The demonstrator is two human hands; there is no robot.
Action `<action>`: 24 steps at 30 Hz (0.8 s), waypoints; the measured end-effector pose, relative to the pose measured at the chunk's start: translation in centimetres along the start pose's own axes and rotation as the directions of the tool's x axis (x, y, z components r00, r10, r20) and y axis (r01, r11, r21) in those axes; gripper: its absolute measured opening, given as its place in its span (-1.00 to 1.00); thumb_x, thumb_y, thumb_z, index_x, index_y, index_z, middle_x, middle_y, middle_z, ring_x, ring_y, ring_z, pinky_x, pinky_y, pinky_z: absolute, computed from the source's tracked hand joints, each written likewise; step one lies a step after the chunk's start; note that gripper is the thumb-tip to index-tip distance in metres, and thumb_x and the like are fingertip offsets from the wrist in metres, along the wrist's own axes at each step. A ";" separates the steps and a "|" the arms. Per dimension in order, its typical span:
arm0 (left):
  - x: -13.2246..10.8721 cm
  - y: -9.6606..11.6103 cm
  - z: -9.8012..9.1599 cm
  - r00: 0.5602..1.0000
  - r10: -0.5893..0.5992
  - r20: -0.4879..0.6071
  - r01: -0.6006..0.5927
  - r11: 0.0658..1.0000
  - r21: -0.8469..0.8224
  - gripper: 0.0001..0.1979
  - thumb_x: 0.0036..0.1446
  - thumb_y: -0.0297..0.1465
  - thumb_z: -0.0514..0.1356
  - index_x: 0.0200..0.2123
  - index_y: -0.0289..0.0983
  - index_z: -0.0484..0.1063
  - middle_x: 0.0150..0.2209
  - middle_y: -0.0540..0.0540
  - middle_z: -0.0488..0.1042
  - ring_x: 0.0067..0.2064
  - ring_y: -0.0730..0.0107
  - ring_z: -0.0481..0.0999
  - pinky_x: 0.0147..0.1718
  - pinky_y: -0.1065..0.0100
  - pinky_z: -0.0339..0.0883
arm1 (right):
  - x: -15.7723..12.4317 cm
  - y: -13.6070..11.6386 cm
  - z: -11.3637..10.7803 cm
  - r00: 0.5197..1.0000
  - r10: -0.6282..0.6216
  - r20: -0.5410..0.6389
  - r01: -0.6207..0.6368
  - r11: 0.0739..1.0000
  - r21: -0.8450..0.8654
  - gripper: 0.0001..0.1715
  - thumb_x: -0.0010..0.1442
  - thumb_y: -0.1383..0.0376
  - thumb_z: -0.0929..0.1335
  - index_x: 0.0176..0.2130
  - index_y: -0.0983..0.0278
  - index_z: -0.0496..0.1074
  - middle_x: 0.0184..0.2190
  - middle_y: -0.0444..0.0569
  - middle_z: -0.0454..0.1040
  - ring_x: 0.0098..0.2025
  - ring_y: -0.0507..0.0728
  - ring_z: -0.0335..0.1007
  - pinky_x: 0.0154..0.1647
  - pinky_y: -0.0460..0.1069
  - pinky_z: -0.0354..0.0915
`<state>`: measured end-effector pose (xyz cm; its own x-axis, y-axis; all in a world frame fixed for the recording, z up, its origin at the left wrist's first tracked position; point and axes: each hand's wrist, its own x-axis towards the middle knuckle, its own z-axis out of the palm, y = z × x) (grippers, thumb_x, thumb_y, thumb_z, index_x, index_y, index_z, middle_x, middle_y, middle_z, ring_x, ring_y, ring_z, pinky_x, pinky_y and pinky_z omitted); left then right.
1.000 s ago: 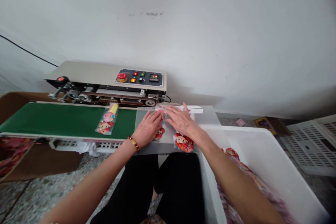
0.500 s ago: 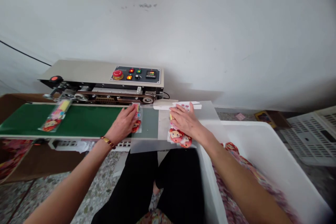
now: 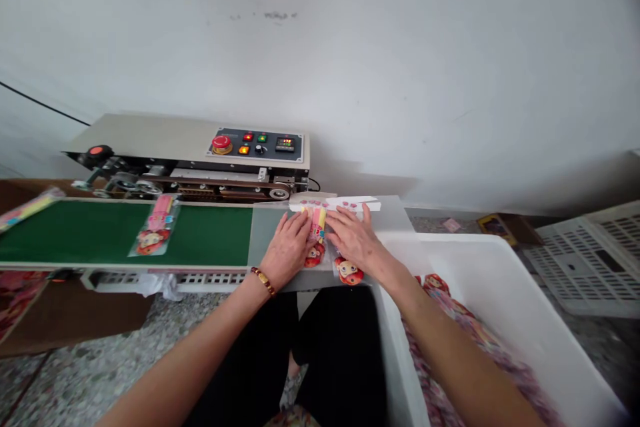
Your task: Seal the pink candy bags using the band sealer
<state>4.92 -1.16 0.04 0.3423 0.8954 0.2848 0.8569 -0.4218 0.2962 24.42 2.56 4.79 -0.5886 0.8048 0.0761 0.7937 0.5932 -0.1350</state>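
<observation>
My left hand (image 3: 289, 248) lies over a clear sheet at the right end of the conveyor, fingers stretched, fingertips touching the left side of a clear packet (image 3: 316, 255) printed with a red-haired cartoon figure. Beside it, my right hand (image 3: 357, 240) rests flat, fingers spread, over another such packet (image 3: 349, 272), whose upper part it covers. On the green belt (image 3: 210, 233) to the left lies a similar packet (image 3: 154, 227), slightly tilted. One more packet (image 3: 30, 208) is at the belt's far left end. White strips (image 3: 353, 205) lie above my right fingertips.
Behind the belt stands a sealing machine (image 3: 150, 137) with a red stop button (image 3: 222, 143) and lit display. To the right is a white tub (image 3: 485, 253) full of packets. A white crate (image 3: 580, 267) stands beyond; a cardboard box (image 3: 95, 307) sits below left.
My left hand has left one packet and moved right to another beside my right hand. The packets on the belt have travelled left. My right hand has stayed nearly in place.
</observation>
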 end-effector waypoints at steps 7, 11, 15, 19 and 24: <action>-0.3 -1.5 -0.4 0.999 0.001 0.036 -0.001 1.000 -0.013 -0.47 0.42 -0.28 -0.01 0.35 -0.41 0.13 0.34 -0.41 0.26 0.39 0.11 0.23 0.38 -0.11 0.09 | 0.8 -0.9 1.0 0.995 -0.099 -0.016 0.099 0.994 0.036 -0.55 0.42 0.36 0.20 0.23 0.21 0.38 0.30 0.11 0.37 0.36 0.31 0.18 0.38 0.54 -0.26; 0.1 -1.4 -0.8 0.998 0.010 0.067 -0.012 1.000 0.028 -0.56 0.44 -0.30 -0.03 0.28 -0.35 0.26 0.33 -0.35 0.30 0.36 0.11 0.28 0.39 -0.12 0.04 | 0.1 0.3 0.9 0.997 -0.068 -0.020 0.070 0.995 0.069 -0.62 0.42 0.37 0.21 0.13 0.23 0.45 0.23 0.09 0.45 0.36 0.29 0.20 0.40 0.50 -0.22; 0.4 -1.4 -1.3 0.998 0.001 0.062 -0.009 0.993 0.116 -0.58 0.40 -0.31 0.04 0.24 -0.34 0.32 0.31 -0.31 0.34 0.35 -0.02 0.30 0.39 -0.18 0.01 | -0.2 0.6 0.9 0.998 -0.046 -0.042 0.049 0.997 0.053 -0.68 0.46 0.26 0.23 0.09 0.23 0.47 0.22 0.07 0.46 0.34 0.27 0.23 0.42 0.47 -0.21; 0.1 -2.7 -2.2 0.998 0.020 0.061 -0.029 0.988 0.155 -0.59 0.39 -0.35 0.04 0.24 -0.34 0.33 0.30 -0.30 0.35 0.33 -0.03 0.32 0.39 -0.24 -0.05 | 0.5 -0.6 1.1 0.997 -0.071 -0.021 0.072 0.997 0.029 -0.64 0.46 0.22 0.25 0.16 0.20 0.43 0.27 0.10 0.41 0.38 0.31 0.17 0.41 0.51 -0.24; -1.0 -5.6 -3.2 0.998 0.016 0.061 -0.026 0.986 0.164 -0.61 0.40 -0.34 0.03 0.23 -0.28 0.33 0.30 -0.26 0.36 0.32 0.04 0.35 0.39 -0.22 -0.07 | 1.7 -1.5 1.4 0.992 -0.128 -0.018 0.129 0.990 0.050 -0.63 0.46 0.25 0.24 0.18 0.22 0.42 0.29 0.10 0.38 0.38 0.29 0.18 0.42 0.51 -0.28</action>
<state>-1.50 -0.15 0.99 0.3791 0.8953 0.2337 0.8992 -0.4161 0.1352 21.98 2.98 3.72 -0.6824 0.7226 0.1107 0.7027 0.6901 -0.1732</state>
